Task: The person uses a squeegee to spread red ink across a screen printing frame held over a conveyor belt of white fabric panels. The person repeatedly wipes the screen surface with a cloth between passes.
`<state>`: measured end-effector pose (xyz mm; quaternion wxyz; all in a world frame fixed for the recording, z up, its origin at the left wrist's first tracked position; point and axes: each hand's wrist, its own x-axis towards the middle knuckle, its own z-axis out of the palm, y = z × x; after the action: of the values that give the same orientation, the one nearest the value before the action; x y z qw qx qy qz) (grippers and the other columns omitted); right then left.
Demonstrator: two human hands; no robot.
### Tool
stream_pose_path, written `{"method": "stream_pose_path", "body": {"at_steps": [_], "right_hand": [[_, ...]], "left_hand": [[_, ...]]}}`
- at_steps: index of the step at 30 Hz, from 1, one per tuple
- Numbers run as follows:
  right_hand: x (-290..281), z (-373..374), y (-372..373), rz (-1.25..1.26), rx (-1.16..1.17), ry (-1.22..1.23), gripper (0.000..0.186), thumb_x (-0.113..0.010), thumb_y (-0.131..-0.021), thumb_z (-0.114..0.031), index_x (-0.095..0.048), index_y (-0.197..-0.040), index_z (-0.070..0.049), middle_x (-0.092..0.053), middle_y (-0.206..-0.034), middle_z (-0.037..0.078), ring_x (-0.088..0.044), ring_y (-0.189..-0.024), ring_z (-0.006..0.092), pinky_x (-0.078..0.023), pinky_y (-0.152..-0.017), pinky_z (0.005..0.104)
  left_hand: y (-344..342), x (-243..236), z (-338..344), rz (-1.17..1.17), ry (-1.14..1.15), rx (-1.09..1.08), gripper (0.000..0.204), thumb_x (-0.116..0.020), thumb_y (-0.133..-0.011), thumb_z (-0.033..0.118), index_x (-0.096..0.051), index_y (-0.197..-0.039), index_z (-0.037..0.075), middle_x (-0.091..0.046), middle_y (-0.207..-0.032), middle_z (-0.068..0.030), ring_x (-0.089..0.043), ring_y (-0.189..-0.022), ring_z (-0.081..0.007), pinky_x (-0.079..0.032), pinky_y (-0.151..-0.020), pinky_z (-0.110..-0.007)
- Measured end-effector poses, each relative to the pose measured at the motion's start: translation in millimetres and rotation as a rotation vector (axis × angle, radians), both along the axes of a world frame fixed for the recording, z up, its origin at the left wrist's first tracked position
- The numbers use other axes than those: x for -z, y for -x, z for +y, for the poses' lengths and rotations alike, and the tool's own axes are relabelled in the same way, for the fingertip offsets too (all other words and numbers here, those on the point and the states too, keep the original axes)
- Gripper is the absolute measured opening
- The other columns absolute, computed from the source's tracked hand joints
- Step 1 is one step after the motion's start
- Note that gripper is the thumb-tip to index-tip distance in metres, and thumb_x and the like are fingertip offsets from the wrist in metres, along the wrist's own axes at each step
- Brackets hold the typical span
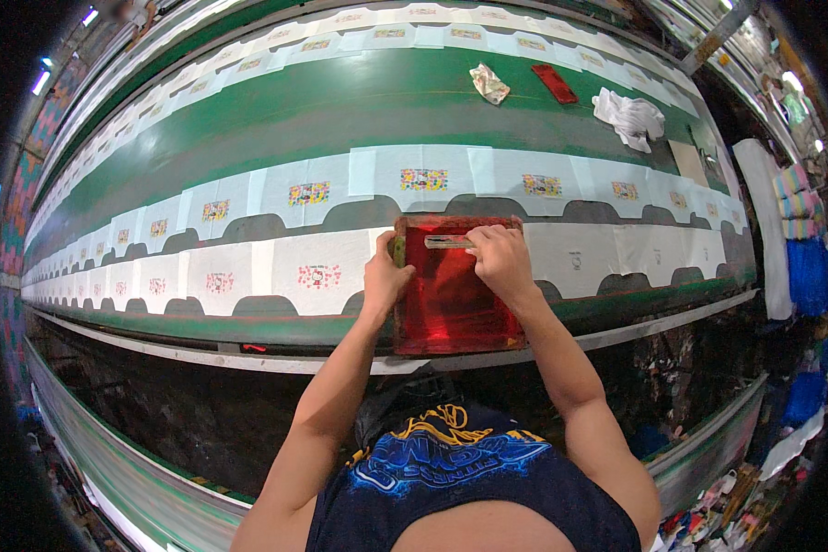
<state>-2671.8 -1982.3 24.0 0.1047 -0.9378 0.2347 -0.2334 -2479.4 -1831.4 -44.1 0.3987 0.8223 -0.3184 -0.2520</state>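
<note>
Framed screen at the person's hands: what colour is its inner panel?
The inner panel is red; the head view shows it.

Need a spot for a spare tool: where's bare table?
Long green strip between the far blue cloth row and near blue cloth row, left of the stained rag. Crowded: rightward, with red pad and white bundle; near side, red frame, left hand, right hand.

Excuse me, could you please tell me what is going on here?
A person's left hand holds the left edge of a framed red screen, while their right hand grips a flat bar over it. The screen lies across a row of white cloth pieces on a green table. Pieces to its left show pinkish-red prints; those to its right, only small dark ones.
</note>
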Motion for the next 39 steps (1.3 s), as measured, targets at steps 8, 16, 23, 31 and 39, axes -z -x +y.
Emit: {"method": "stream_pose_path", "body": {"at_steps": [8, 16, 23, 31, 39], "right_hand": [[8, 9, -14, 0.066, -0.045, -0.083, 0.012, -0.069, -0.089, -0.020, -0.068, -0.093, -0.009, -0.072, -0.095, 0.006, -0.067, -0.092, 0.0295, -0.048, -0.081, 0.0477], [10, 57, 19, 0.167, -0.156, -0.017, 0.017, -0.070, -0.078, -0.013, -0.067, -0.095, -0.011, -0.070, -0.099, 0.005, -0.066, -0.097, 0.0260, -0.048, -0.085, 0.0451], [-8, 93, 63, 0.268, -0.214, -0.158, 0.026, -0.066, -0.075, -0.007, -0.070, -0.101, -0.009, -0.072, -0.101, 0.006, -0.067, -0.099, 0.0273, -0.049, -0.085, 0.0434], [3, -12, 27, 0.136, -0.042, -0.091, 0.013, -0.065, -0.078, -0.008, -0.067, -0.090, -0.009, -0.072, -0.093, 0.009, -0.068, -0.092, 0.0328, -0.050, -0.082, 0.0494], [5, 8, 32, 0.202, 0.009, -0.143, 0.017, -0.063, -0.078, -0.006, -0.070, -0.094, -0.006, -0.073, -0.093, 0.011, -0.068, -0.091, 0.0345, -0.051, -0.080, 0.0506]], "left_hand": [[-1, -8, 2, 0.140, 0.064, -0.054, 0.051, -0.064, -0.097, 0.036, -0.053, -0.145, 0.021, -0.073, -0.113, -0.0269, -0.069, -0.111, -0.0473, -0.054, -0.096, -0.050], [-2, -6, 3, 0.107, 0.017, -0.052, 0.048, -0.049, -0.104, 0.046, -0.053, -0.145, 0.021, -0.072, -0.115, -0.0283, -0.067, -0.114, -0.0487, -0.051, -0.098, -0.052], [1, -16, 1, 0.147, -0.020, -0.058, 0.047, -0.050, -0.105, 0.044, -0.053, -0.145, 0.020, -0.072, -0.117, -0.0269, -0.066, -0.115, -0.0488, -0.051, -0.098, -0.051], [3, -23, -2, 0.112, -0.061, -0.057, 0.044, -0.051, -0.105, 0.039, -0.053, -0.145, 0.021, -0.071, -0.119, -0.0273, -0.066, -0.115, -0.0487, -0.051, -0.098, -0.052], [0, -8, 0, 0.043, -0.005, -0.061, 0.044, -0.054, -0.104, 0.037, -0.053, -0.144, 0.019, -0.072, -0.114, -0.0280, -0.067, -0.110, -0.0501, -0.052, -0.094, -0.054]]}}
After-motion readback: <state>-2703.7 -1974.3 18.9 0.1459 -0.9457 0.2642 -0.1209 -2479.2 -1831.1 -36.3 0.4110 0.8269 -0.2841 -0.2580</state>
